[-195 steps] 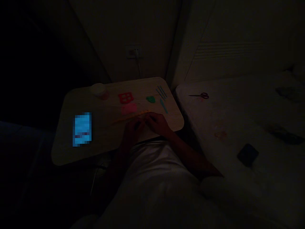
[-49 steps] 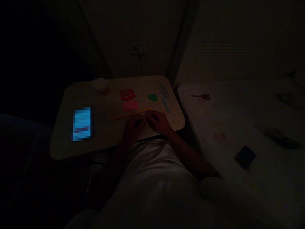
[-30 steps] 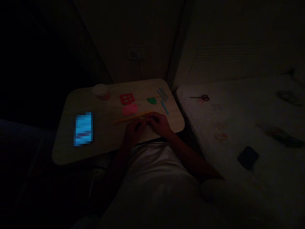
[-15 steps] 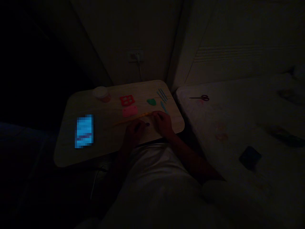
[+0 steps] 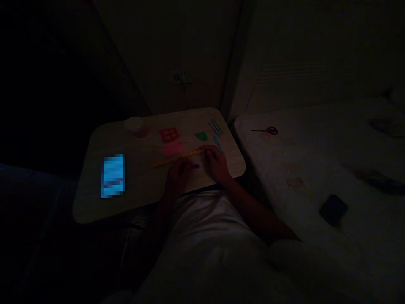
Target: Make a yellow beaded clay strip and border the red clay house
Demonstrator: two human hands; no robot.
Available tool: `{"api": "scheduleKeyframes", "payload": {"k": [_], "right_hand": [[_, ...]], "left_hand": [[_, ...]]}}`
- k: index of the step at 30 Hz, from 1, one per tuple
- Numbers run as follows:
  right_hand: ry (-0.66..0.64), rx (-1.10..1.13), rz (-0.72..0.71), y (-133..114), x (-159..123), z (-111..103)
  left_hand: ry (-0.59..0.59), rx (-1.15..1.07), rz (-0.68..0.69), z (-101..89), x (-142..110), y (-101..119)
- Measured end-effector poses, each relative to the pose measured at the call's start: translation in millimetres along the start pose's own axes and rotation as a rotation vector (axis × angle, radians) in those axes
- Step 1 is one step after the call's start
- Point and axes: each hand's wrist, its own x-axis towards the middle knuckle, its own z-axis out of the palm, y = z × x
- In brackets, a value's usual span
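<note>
The room is very dark. A long yellow-orange strip (image 5: 177, 158), bumpy like a twist or braid, lies slantwise across the small table (image 5: 139, 202). My right hand (image 5: 217, 162) is closed over the strip's right end, its fingers curled and the thumb near them. Just below the strip, my left hand (image 5: 179, 172) is closed, with a small purple piece (image 5: 196, 166) at its fingertips. Beyond the hands lie a pink flat piece (image 5: 173, 148), a red mould-like frame (image 5: 169, 134) with openings, and a green lump (image 5: 201, 136).
Several thin blue sticks (image 5: 215, 127) and a light-blue tool (image 5: 217, 142) lie at the right. A tub (image 5: 135, 126) stands at the back left, near a bright pixelated screen (image 5: 113, 175). On the pale surface alongside are scissors (image 5: 267, 130) and a dark square object (image 5: 333, 210).
Both hands stay in nearly the same place, with only slight finger movement. The yellow strip shows more sharply at its left end. The view has shifted a little.
</note>
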Motion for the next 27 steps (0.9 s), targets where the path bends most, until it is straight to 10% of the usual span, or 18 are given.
{"api": "scheduleKeyframes", "payload": {"k": [9, 27], "right_hand": [[-0.047, -0.014, 0.067, -3.6, -3.0, 5.5], [-0.284, -0.285, -0.041, -6.8, -2.4, 7.7]], "left_hand": [[0.125, 0.133, -0.005, 1.2, -1.4, -2.1], [0.006, 0.347, 0.113, 8.3, -3.2, -2.1]]}}
